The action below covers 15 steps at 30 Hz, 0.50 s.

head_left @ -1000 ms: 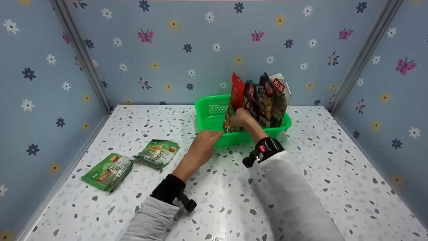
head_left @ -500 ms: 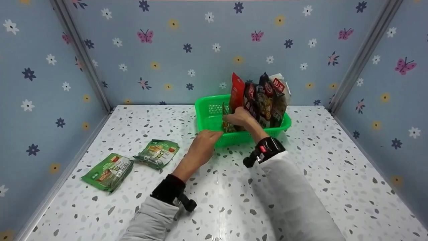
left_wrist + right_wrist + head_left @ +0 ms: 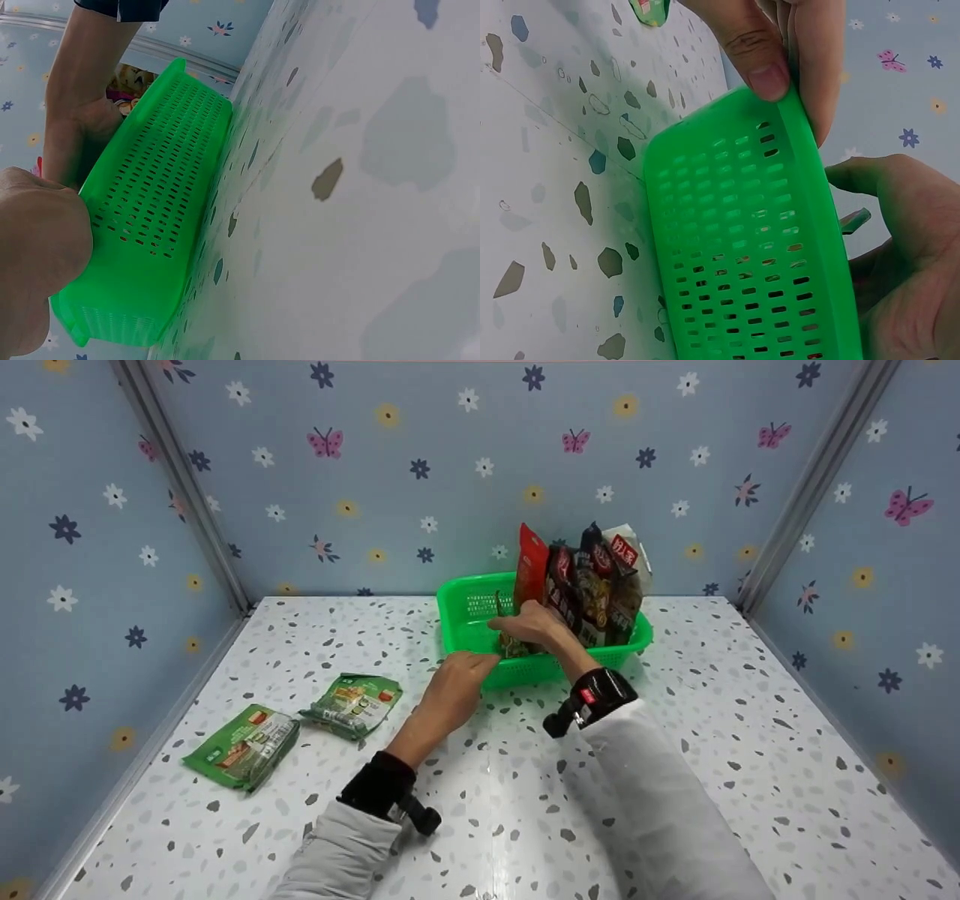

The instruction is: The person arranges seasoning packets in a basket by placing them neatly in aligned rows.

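Observation:
My left hand (image 3: 454,684) pinches the front rim of a green plastic basket (image 3: 529,671); in the right wrist view its thumb lies outside the rim and the fingers inside. My right hand (image 3: 536,624) reaches into the basket, its thumb spread leftward past a small green-and-yellow packet (image 3: 513,646) standing at the left of the group. In the right wrist view an edge of that packet shows between thumb and fingers; the fingertips are hidden by the basket wall. Behind this hand stands a tall red packet (image 3: 532,561), with dark food packets (image 3: 596,592) upright to its right.
Two green food packets, a left one (image 3: 244,746) and a right one (image 3: 354,705), lie flat on the speckled white table (image 3: 487,825) left of my left arm. Flowered blue panels (image 3: 450,495) enclose the back and sides, the back one close behind the basket.
My right thumb has spread leftward, away from the tall red packet, and the small packet's upper edge has come apart from it. My left hand and the basket have stayed in place.

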Tool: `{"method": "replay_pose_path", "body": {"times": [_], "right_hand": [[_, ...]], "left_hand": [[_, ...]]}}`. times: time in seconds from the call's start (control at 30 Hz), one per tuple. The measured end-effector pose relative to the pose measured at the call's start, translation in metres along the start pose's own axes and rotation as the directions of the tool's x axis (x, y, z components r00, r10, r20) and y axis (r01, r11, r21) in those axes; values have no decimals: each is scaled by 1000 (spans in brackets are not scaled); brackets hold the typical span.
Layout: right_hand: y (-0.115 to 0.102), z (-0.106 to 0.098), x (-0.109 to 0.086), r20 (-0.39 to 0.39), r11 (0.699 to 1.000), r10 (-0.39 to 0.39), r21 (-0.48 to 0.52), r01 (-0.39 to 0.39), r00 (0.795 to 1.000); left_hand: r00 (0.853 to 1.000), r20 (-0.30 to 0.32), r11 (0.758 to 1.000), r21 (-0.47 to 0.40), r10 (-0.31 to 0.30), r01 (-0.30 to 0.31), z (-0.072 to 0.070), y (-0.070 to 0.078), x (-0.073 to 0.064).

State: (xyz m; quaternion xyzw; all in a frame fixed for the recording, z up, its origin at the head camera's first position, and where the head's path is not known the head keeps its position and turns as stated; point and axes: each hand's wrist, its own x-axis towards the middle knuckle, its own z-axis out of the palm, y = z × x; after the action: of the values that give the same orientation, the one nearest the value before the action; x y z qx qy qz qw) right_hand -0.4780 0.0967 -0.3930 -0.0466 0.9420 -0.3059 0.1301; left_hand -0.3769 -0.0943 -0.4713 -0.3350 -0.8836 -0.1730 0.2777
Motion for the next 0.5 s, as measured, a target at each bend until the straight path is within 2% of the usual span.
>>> {"method": "replay_pose_path", "body": {"times": [0.17,0.23,0.3,0.4,0.5], "right_hand": [[8,0,4,-32,1000,-26,17,26,999],[15,1,8,-66,998,-58,16,59,996],[18,0,0,-98,993,-112,31,116,989],[19,-2,-18,-175,973,-215,42,226,961],[18,-4,-40,-247,944,-306,48,327,919]], "left_hand": [[1000,6,1000,-16,-5,6,0,0,-1],[1000,9,1000,-15,-6,6,1,0,-2],[1000,14,1000,-8,-7,7,1,0,-2],[1000,14,1000,1,-12,12,0,1,-1],[1000,7,1000,9,-13,13,-1,0,0]]}}
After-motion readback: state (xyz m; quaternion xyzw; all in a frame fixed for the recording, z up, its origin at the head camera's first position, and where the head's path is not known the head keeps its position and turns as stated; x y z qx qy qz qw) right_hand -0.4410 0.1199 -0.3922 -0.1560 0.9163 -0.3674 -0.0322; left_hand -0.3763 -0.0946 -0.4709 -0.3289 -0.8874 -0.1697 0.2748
